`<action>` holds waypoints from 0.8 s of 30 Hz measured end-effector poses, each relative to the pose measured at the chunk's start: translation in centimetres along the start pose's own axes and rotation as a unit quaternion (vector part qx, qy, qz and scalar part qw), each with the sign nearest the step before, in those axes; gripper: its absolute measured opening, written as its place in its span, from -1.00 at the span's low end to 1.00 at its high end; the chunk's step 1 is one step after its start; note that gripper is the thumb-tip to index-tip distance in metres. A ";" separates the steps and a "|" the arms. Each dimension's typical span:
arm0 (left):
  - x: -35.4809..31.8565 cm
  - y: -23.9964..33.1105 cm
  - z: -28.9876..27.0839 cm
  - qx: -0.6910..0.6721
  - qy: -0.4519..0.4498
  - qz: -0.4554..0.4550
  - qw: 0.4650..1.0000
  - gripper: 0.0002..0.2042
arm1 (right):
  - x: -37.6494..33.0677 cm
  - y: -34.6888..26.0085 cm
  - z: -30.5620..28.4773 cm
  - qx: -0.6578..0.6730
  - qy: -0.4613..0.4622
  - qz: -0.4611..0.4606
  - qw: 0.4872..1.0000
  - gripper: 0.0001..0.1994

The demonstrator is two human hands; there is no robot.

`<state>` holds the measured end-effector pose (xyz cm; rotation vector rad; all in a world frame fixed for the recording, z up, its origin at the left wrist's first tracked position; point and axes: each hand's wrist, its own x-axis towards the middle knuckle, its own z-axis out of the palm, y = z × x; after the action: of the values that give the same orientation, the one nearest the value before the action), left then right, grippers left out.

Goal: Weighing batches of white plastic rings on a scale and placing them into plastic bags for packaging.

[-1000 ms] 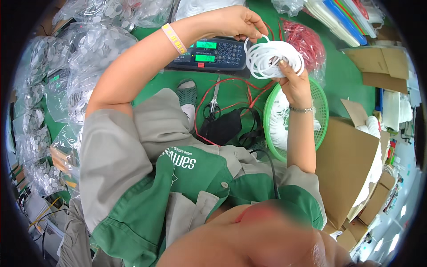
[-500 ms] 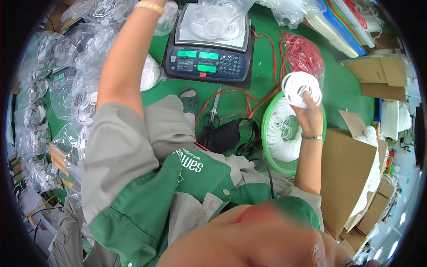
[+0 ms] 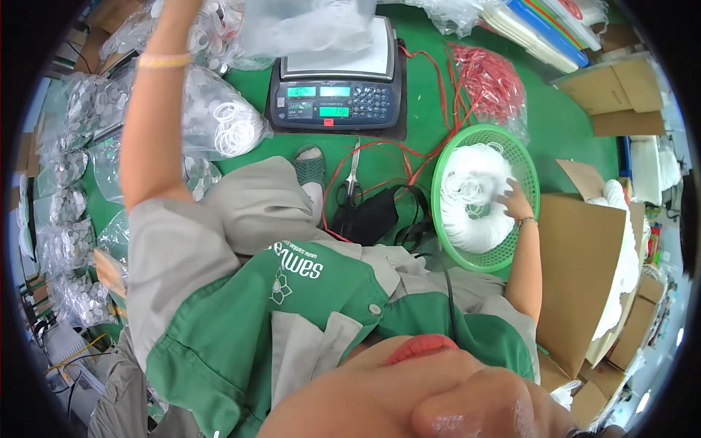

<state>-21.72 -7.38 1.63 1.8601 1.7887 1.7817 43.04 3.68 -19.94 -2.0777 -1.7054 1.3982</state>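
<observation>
Now the right hand (image 3: 517,202) is down at the green basket (image 3: 527,169), and the bunch it held up a moment ago no longer shows in it. Lots of white rings (image 3: 478,235) lie in the basket in a big round heap, and the fingers are at the right side of that heap. This grip looks a bit bent, but I cannot tell if it has hold of a ring. The left arm (image 3: 153,120) goes up past the top edge, so I cannot tell how wide that grip is or what it has. The clear bag (image 3: 310,28) has moved too: it sat on the scale (image 3: 332,102), and now it is a blur over the far left part of the plate (image 3: 374,60), with more of the plate bare. So it seems the bag is coming off the scale, and the spare rings look put back. Another bag (image 3: 239,130) with white rings sits left of the scale
</observation>
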 end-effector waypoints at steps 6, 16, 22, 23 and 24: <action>-8.9 9.2 -6.7 0.089 0.266 -0.006 0.960 -0.79 | 5.3 5.0 -2.5 -0.342 0.017 -0.152 0.927 -0.55; -36.3 -4.0 -22.8 0.548 -0.020 -0.410 0.729 -0.62 | 5.5 2.7 -0.9 -0.382 -0.006 -0.184 0.906 -0.60; -30.0 -3.8 -16.5 0.607 -0.014 -0.189 0.772 -0.64 | 5.9 3.9 -1.9 -0.402 -0.003 -0.163 0.901 -0.62; -28.1 -3.3 -15.0 0.557 -0.019 -0.128 0.821 -0.60 | 6.5 3.9 -2.2 -0.389 -0.002 -0.171 0.905 -0.62; -26.2 -2.3 -11.8 0.545 -0.033 -0.125 0.828 -0.60 | 6.7 4.2 -2.9 -0.378 0.007 -0.179 0.908 -0.62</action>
<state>-23.54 -31.97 -13.24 1.6323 3.1762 0.5183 47.70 9.00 -24.58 -1.8597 -2.7520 0.6542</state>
